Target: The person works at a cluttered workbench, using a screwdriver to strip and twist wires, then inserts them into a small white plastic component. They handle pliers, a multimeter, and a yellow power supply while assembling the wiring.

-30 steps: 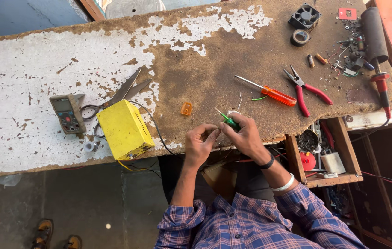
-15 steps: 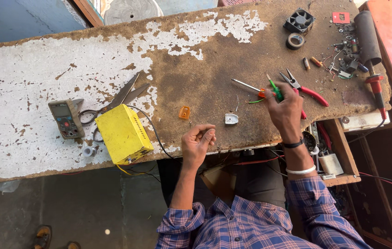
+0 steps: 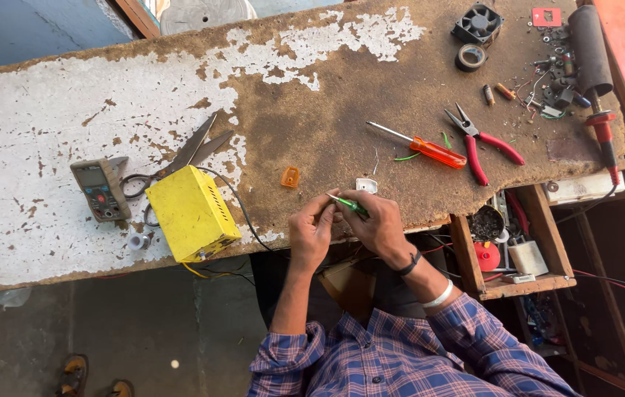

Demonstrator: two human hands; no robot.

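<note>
We're mid-fastening: right hand [image 3: 380, 224] grips the green screwdriver [image 3: 349, 205], left hand [image 3: 312, 231] pinches a small part, too hidden to identify. Next needs steady tip alignment.

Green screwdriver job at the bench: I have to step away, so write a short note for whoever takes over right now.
Right hand holds the green screwdriver, tip pointing toward the left hand.
Left hand is pinched around something small at the tip; too small to tell what.
Both hands are at the near edge of the workbench.
A small white part lies just beyond the hands, an orange part to its left.
Orange screwdriver and red pliers lie unused to the right; yellow box, meter and scissors to the left.
Done: cannot tell. Left: the white part is not yet picked up.
</note>
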